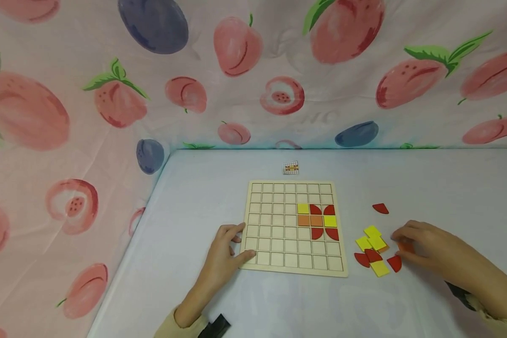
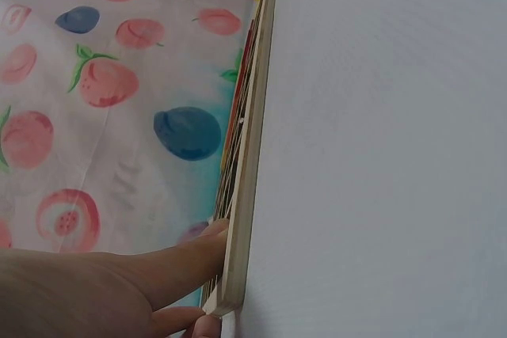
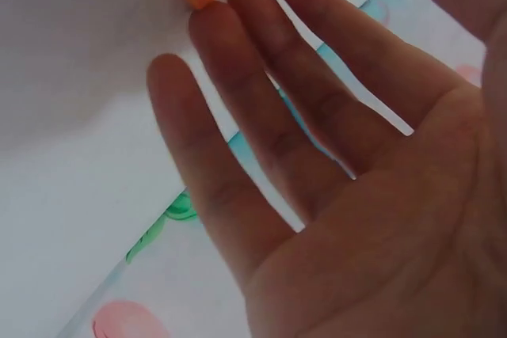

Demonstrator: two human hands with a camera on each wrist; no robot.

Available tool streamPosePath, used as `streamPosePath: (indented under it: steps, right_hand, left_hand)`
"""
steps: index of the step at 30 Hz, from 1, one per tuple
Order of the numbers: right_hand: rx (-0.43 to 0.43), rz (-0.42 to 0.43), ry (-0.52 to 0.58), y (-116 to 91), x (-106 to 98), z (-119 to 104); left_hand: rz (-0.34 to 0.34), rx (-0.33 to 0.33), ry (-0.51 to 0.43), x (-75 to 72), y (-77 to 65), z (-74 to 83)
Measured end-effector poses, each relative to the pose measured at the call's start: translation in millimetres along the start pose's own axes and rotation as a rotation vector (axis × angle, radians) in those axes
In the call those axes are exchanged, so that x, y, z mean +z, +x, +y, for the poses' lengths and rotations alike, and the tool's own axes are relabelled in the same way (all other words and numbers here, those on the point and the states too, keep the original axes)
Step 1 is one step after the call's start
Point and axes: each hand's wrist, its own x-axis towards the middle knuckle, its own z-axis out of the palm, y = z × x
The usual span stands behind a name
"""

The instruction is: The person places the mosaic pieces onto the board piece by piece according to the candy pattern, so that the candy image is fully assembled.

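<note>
A white tabletop (image 1: 181, 202) is seen, bordered at the left and back by a pale pink cloth (image 1: 122, 28) printed with peaches and plums. At the left, the board (image 1: 295, 271) is touched by the left hand (image 1: 224, 249): its thumb is rested on the near left corner and a fingertip is set against the left edge. These fingers are loosely spread, not clenched. The wooden, gridded board is laid flat at the centre. Its right-hand cells are filled with four red quarter-circles (image 1: 317, 233), two yellow squares (image 1: 330, 221) and two orange squares (image 1: 304, 220). Just beyond its far edge, a small patterned card (image 1: 291, 168) is placed. Right of the board, loose yellow tiles (image 1: 379, 269) and red tiles (image 1: 362, 260) are scattered, some overlapped; a bit of orange is shown beneath one yellow tile. One red tile is set apart, farther back. At the far right, an orange tile (image 1: 406, 247) is partly covered by the right hand (image 1: 426, 246). Its fingers are extended and slightly parted, seemingly released; whether the tile is touched cannot be told.
</note>
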Motion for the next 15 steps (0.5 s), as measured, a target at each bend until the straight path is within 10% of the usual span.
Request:
streamPosePath:
  steps: [15]
  right_hand:
    - [-0.056, 0.008, 0.136, 6, -3, -20]
  left_hand:
    - [-0.003, -0.008, -0.006, -0.8, -0.2, -0.5]
